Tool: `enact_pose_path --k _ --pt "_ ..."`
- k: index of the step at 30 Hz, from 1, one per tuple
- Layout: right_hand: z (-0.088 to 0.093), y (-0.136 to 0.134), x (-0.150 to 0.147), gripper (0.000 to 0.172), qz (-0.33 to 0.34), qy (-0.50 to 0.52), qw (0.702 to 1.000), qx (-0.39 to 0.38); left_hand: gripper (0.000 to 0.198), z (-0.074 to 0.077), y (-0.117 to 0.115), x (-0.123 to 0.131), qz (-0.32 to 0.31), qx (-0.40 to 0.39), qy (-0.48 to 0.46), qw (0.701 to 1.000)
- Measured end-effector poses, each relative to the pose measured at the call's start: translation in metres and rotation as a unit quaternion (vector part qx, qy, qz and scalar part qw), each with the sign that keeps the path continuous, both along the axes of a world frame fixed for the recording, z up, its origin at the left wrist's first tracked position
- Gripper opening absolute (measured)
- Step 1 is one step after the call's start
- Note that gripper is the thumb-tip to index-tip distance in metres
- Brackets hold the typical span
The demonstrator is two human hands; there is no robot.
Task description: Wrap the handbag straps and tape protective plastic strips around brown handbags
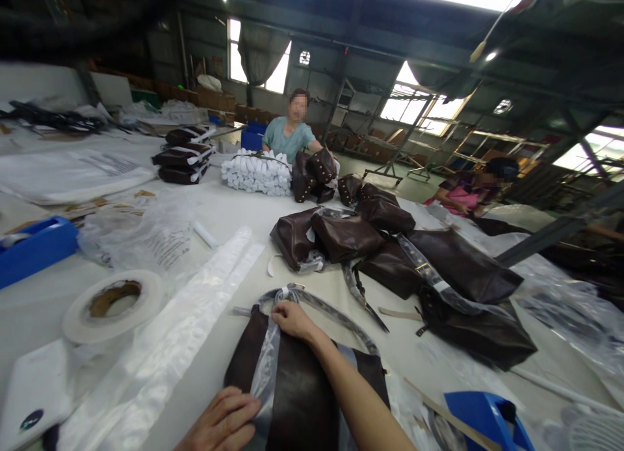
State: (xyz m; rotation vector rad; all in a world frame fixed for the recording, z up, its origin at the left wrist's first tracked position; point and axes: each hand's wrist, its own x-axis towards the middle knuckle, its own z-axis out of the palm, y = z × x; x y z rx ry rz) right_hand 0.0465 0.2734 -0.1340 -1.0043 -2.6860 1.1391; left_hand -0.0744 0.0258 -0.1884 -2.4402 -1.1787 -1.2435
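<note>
Bag [302, 392], dark brown, one: lay on the table [238, 212] directly before the person, its handle [336, 305] in clear film, arched past its far edge. Strip [266, 366], translucent, one: ran along the bag's left part. Right hand [292, 320]: at the bag's far end, fingers curled and tips drawn together, pinching the strip's upper end. Left hand [227, 420]: at the bag's near left edge, fingers nearly straight and slightly parted, laid against the strip's lower part; thumb hidden, so whether it gripped anything could not be told. Film [170, 347], white, long: just left of the bag. Tape roll [80, 311]: farther left of the bag, beyond the film. Blue dispensers, two: one [39, 246] well left of the bag, one [487, 418] to its right. Bag pile [346, 236], dark brown: beyond the bag and to its right. White bundle [258, 173]: well beyond the bag. Co-worker [290, 138], blue-green top: behind that bundle, one arm reaching to a studded bag [322, 168].
</note>
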Motion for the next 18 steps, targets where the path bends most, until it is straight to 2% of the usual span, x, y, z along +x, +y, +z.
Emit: enact_pose_path --k 5,11,16,18 --pt "0.016 -0.005 0.008 0.031 0.059 0.005 0.998 0.022 0.034 0.003 -0.001 0.006 0.063 -0.031 -0.015 0.997" --pt "0.035 -0.033 0.027 0.027 0.085 0.051 0.991 0.088 0.030 0.003 -0.004 0.009 0.054 -0.055 -0.024 0.997" --pt "0.037 -0.051 0.042 0.027 0.119 0.098 0.975 0.159 0.027 -0.001 -0.002 0.009 0.031 -0.002 -0.018 0.999" --pt "0.038 -0.055 0.046 0.032 0.146 0.103 0.965 0.192 0.026 -0.002 -0.003 0.007 0.021 0.013 -0.002 1.000"
